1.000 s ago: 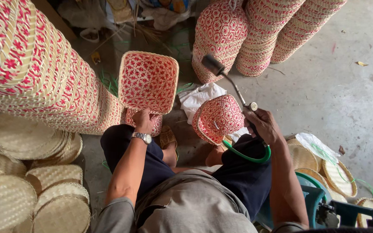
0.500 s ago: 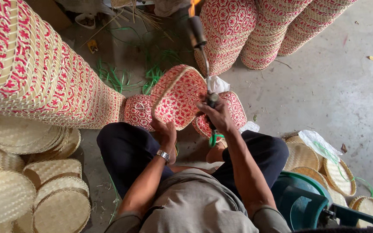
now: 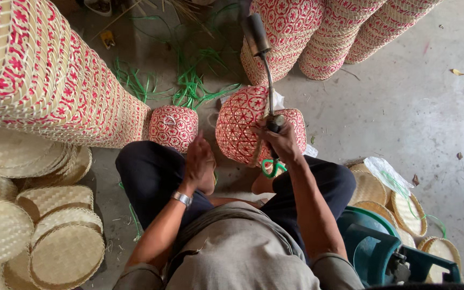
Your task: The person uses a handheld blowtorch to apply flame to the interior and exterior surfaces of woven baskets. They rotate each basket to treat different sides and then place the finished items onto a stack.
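Down between the person's knees, the right hand [image 3: 281,140] is closed in a fist around the grip of a metal torch [image 3: 264,75], whose thin curved neck rises away from the body to a dark cylindrical head. A green hose [image 3: 268,169] loops out just under that fist. The same hand rests against the near rim of a red-and-cream woven basket [image 3: 240,126], which lies tilted on the concrete floor [image 3: 404,107] directly in front of it, its domed patterned side turned up.

The left hand [image 3: 198,161] hangs loosely half open, fingers slightly curled and holding nothing, hovering over the left thigh just beside the basket's left edge without clearly touching it. A metal wristwatch [image 3: 182,198] sits on that wrist.

A second, smaller red woven basket [image 3: 174,128] stands just left of the left hand, close to a tall stack of patterned baskets [image 3: 44,86]. Plain woven lids [image 3: 55,236] are piled at the far left, and green strips [image 3: 189,86] lie scattered beyond the baskets.
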